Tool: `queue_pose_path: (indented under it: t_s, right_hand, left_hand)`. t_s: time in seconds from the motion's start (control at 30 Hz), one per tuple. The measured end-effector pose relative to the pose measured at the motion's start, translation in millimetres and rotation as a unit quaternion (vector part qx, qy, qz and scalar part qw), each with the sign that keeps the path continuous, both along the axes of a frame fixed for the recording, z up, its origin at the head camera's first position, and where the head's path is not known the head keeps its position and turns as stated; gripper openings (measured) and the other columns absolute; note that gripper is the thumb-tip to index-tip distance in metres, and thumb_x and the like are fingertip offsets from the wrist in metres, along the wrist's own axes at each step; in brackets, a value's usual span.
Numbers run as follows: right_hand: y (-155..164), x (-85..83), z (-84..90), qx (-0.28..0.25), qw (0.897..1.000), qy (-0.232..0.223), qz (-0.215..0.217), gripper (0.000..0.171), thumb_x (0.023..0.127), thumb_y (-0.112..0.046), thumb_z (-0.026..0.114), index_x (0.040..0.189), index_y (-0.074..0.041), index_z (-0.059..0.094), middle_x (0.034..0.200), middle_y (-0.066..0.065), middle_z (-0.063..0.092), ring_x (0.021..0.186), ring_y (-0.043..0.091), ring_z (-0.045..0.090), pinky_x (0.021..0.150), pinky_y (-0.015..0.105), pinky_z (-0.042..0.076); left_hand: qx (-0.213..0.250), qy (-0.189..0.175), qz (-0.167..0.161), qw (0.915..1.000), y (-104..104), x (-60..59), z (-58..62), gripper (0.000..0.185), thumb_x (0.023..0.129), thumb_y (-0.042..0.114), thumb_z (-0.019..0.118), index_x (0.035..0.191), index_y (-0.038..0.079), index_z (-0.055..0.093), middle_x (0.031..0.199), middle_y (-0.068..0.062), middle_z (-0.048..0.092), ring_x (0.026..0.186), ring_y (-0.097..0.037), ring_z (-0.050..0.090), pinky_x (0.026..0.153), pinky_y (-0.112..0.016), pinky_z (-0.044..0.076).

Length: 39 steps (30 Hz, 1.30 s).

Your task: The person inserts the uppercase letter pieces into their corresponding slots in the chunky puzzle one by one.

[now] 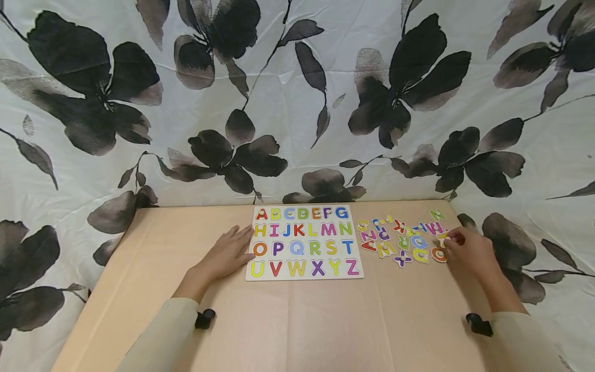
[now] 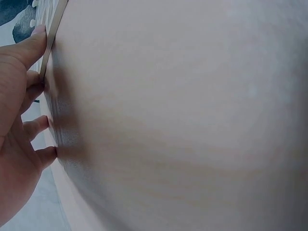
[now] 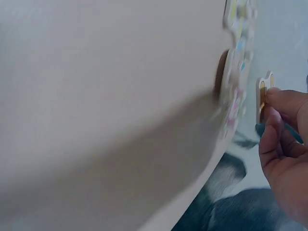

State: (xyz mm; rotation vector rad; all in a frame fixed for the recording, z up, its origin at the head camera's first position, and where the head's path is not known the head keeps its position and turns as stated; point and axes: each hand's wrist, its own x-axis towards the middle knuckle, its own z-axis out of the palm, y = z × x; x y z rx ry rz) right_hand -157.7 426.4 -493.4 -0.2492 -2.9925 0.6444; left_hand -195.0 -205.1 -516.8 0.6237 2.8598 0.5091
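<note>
A white alphabet puzzle board [image 1: 304, 258] with rows of coloured letters A to Z lies flat on the table. My left hand [image 1: 229, 251] rests at its left side, fingers extended. In the left wrist view the thumb [image 2: 34, 45] lies against the board's edge, other fingertips touching down beside it. Over the loose letters, my right hand [image 1: 471, 253] pinches a yellow letter piece [image 3: 262, 98] between thumb and fingers. That piece is seen nearly edge-on, with a notch in its upper end. Just below the right fingertips lies an orange letter O [image 1: 439, 254].
Several loose letter pieces lie scattered right of the board, some overlapping. Among them are a purple X [image 1: 402, 259], a blue Q [image 1: 419, 242] and a green N [image 1: 437, 214]. A floral cloth [image 1: 297, 103] hangs behind the tan table [image 1: 325, 325].
</note>
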Motion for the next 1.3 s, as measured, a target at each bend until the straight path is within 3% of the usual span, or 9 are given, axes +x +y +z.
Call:
queue_pose_path:
  t_s: [0.27, 0.53, 0.67, 0.8, 0.9, 1.3]
  right_hand:
    - [-35.0, -14.8, 10.1, -0.017, 0.999, 0.021, 0.029, 0.022, 0.095, -0.014, 0.072, 0.107, 0.004, 0.067, 0.091, 0.016, 0.065, 0.082, 0.027, 0.057, 0.057, 0.020, 0.046]
    - [-68.6, -22.9, 13.0, -0.018, 0.996, 0.074, 0.048, 0.017, 0.093, -0.009, 0.073, 0.107, 0.001, 0.070, 0.093, 0.014, 0.065, 0.084, 0.026, 0.060, 0.066, 0.023, 0.049]
    - [-85.3, -29.7, 12.7, -0.020, 0.994, 0.093, 0.060, 0.016, 0.093, -0.006, 0.073, 0.107, 0.001, 0.071, 0.096, 0.017, 0.066, 0.086, 0.029, 0.063, 0.071, 0.032, 0.055]
    - [-106.5, -35.4, 13.4, -0.027, 0.994, 0.076, 0.073, 0.019, 0.095, -0.008, 0.072, 0.111, 0.001, 0.070, 0.100, 0.017, 0.064, 0.090, 0.030, 0.063, 0.078, 0.043, 0.059]
    - [-125.2, -40.1, 13.8, -0.039, 0.994, 0.061, 0.087, 0.020, 0.097, -0.010, 0.070, 0.113, 0.000, 0.070, 0.102, 0.016, 0.064, 0.091, 0.029, 0.062, 0.082, 0.045, 0.060]
    - [-208.3, -72.0, 19.7, -0.068, 0.983, 0.045, 0.164, 0.016, 0.095, -0.011, 0.074, 0.110, -0.005, 0.072, 0.102, 0.009, 0.066, 0.093, 0.024, 0.064, 0.081, 0.038, 0.060]
  left_hand:
    - [0.004, -0.005, -0.002, 1.0000, 2.0, -1.3, -0.1, 0.077, 0.099, 0.039, 0.068, 0.161, 0.006, 0.034, 0.169, -0.011, 0.031, 0.157, -0.047, 0.020, 0.124, -0.067, 0.020]
    - [-0.001, -0.001, -0.008, 1.0000, 3.9, -2.5, 0.3, 0.078, 0.099, 0.040, 0.068, 0.160, 0.006, 0.035, 0.169, -0.011, 0.032, 0.156, -0.047, 0.021, 0.123, -0.068, 0.022]
    - [0.000, -0.002, -0.008, 1.0000, 4.4, -3.4, 0.9, 0.077, 0.099, 0.040, 0.067, 0.161, 0.006, 0.035, 0.169, -0.011, 0.031, 0.157, -0.046, 0.020, 0.124, -0.068, 0.021]
    - [0.003, 0.003, -0.012, 0.9999, 2.8, -2.6, 0.7, 0.077, 0.099, 0.039, 0.067, 0.160, 0.005, 0.036, 0.168, -0.012, 0.033, 0.156, -0.047, 0.021, 0.124, -0.068, 0.022]
    - [-0.002, 0.003, -0.010, 0.9999, 0.1, -0.5, -0.7, 0.077, 0.099, 0.040, 0.067, 0.160, 0.005, 0.036, 0.168, -0.012, 0.033, 0.156, -0.047, 0.022, 0.124, -0.068, 0.022]
    - [0.002, 0.004, -0.004, 1.0000, -2.3, 0.3, -2.1, 0.077, 0.099, 0.039, 0.067, 0.160, 0.005, 0.036, 0.169, -0.011, 0.032, 0.156, -0.047, 0.021, 0.124, -0.068, 0.021]
